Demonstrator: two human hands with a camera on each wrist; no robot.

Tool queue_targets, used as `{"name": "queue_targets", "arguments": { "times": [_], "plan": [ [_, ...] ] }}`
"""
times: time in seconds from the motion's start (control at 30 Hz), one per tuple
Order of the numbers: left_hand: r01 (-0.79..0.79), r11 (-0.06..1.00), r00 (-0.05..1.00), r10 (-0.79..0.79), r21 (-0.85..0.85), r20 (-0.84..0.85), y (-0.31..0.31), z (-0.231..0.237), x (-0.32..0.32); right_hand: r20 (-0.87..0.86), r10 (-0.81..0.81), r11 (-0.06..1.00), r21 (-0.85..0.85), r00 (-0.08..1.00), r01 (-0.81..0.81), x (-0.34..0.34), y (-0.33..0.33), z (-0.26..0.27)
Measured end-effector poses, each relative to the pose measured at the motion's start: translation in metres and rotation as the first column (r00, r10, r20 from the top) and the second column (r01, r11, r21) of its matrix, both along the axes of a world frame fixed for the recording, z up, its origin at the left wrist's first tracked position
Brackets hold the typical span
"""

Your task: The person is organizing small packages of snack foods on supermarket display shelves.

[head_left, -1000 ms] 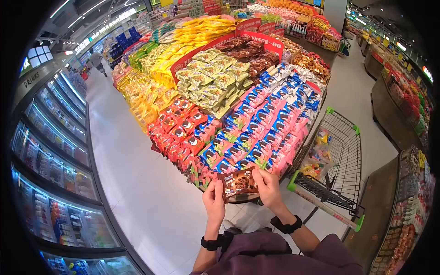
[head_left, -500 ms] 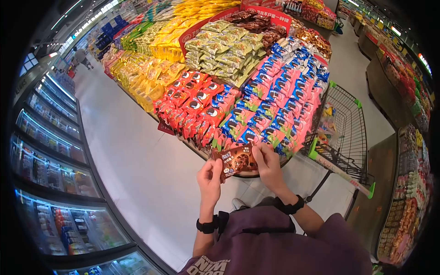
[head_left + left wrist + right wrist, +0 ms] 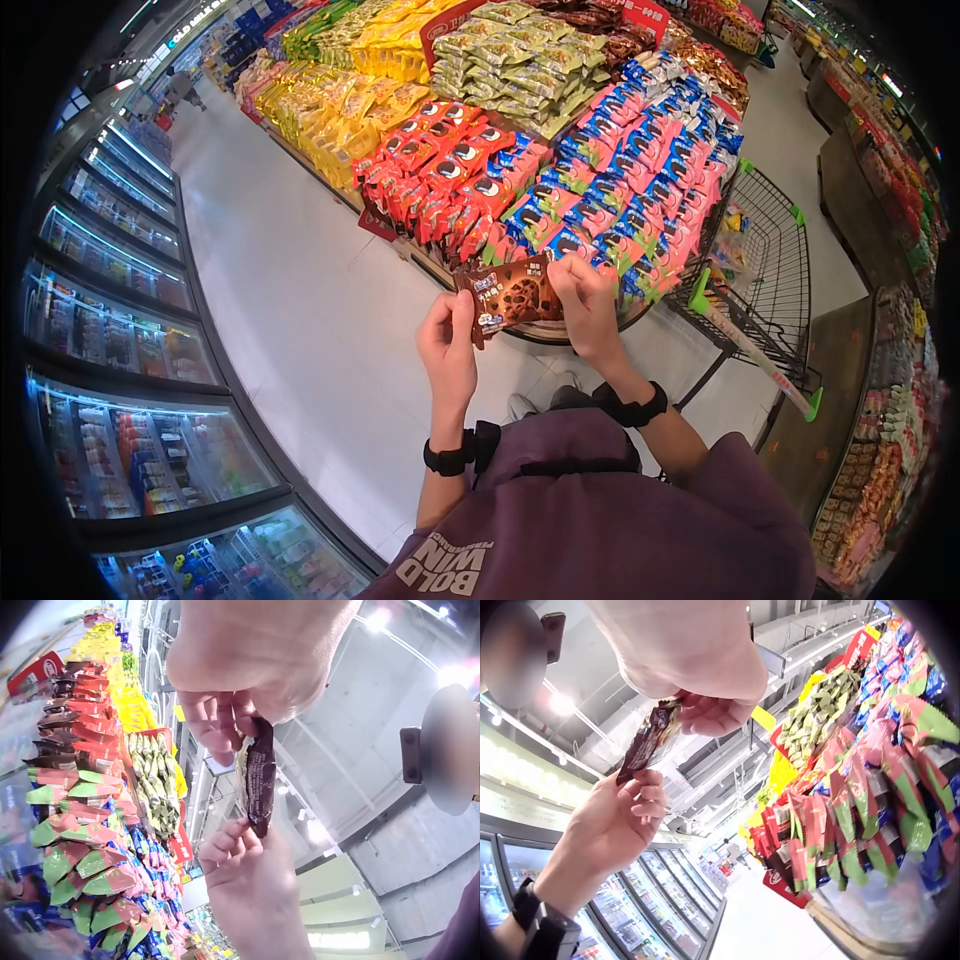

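A small dark brown packet with a cookie pictured on its front [image 3: 515, 295] is held up before the person, over the near edge of a display stand [image 3: 425, 262]. The left hand [image 3: 447, 340] pinches one end and the right hand [image 3: 590, 305] pinches the other, thumbs on the printed side; both wrist views show the packet stretched between them. Over the last second the head view has tipped downward, so packet and hands sit higher in it, the packet looks larger, and more of the purple shirt [image 3: 640, 520] shows. The two-handed hold has not changed, which suggests the packet is still being looked over; whether its seal is intact cannot be told. Beyond it, red packets [image 3: 440, 170] and, to their right, blue-and-pink packets [image 3: 640, 180] are heaped on the stand, with pale green packets [image 3: 520, 65] behind. To the right stands a wire shopping cart [image 3: 757, 350] with colourful bags [image 3: 735, 225] inside; well off to the left, lit glass-fronted cabinets [image 3: 238, 395] line the aisle.
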State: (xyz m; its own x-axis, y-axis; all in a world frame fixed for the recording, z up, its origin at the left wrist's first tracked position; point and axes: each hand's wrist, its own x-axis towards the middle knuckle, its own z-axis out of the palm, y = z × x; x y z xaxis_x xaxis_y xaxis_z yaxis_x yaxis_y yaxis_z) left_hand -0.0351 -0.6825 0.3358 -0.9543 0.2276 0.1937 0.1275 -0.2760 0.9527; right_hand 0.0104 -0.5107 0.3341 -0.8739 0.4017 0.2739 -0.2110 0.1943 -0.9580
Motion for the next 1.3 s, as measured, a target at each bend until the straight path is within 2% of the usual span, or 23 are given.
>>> {"name": "queue_targets", "arguments": {
  "times": [0.1,0.13,0.17,0.23,0.37,0.4,0.5,0.6,0.73,0.83,1.0,1.13,1.3],
  "plan": [
    [0.019,1.0,0.998,-0.018,0.007,-0.057,0.004,0.0,-0.004,-0.139,-0.066,0.998,-0.03,0.988,0.063,0.003,0.002,0.006],
    [0.021,1.0,0.997,-0.021,0.001,-0.075,0.006,0.001,-0.005,-0.09,-0.066,0.993,0.094,0.994,0.075,0.009,0.008,0.012],
    [0.024,1.0,0.995,-0.024,-0.005,-0.092,0.007,0.001,-0.005,-0.126,-0.024,0.96,0.276,0.992,0.058,0.013,0.013,0.019],
    [0.074,0.997,0.993,-0.075,-0.012,-0.094,0.007,-0.001,-0.007,-0.172,0.075,0.794,0.606,0.982,0.045,0.017,0.02,0.033],
    [0.139,0.986,0.983,-0.15,-0.095,-0.109,0.014,-0.009,-0.009,-0.121,0.275,0.698,0.707,0.954,-0.112,0.021,0.025,0.036],
    [0.163,0.982,0.977,-0.174,-0.094,-0.121,0.018,0.001,-0.004,-0.057,0.271,0.674,0.724,0.961,-0.147,0.024,0.027,0.037],
    [0.202,0.972,0.968,-0.216,-0.118,-0.126,0.025,-0.009,-0.004,-0.017,0.273,0.716,0.671,0.962,-0.192,0.03,0.037,0.025],
    [0.247,0.959,0.965,-0.231,-0.137,0.124,0.03,-0.01,0.0,0.05,0.217,0.711,0.676,0.975,-0.193,0.038,0.046,0.019],
    [0.405,0.914,0.897,-0.401,0.017,0.185,0.054,-0.012,0.006,-0.046,0.159,0.698,0.712,0.986,-0.079,0.044,0.06,0.007],
    [0.41,0.907,0.908,-0.395,-0.095,0.139,0.075,-0.012,0.01,-0.032,0.126,0.694,0.717,0.991,-0.065,0.046,0.074,0.014],
    [0.442,0.894,0.888,-0.424,-0.074,0.179,0.111,-0.015,0.001,0.114,0.121,0.699,0.695,0.986,-0.166,0.044,0.113,0.021],
    [0.447,0.891,0.869,-0.41,-0.083,0.278,0.145,0.003,-0.004,0.004,0.135,0.682,0.725,0.991,-0.096,0.041,0.15,0.03],
    [0.473,0.877,0.853,-0.432,-0.086,0.292,0.191,0.023,-0.009,-0.009,0.153,0.664,0.742,0.988,-0.096,0.04,0.195,0.039]
  ]
}}
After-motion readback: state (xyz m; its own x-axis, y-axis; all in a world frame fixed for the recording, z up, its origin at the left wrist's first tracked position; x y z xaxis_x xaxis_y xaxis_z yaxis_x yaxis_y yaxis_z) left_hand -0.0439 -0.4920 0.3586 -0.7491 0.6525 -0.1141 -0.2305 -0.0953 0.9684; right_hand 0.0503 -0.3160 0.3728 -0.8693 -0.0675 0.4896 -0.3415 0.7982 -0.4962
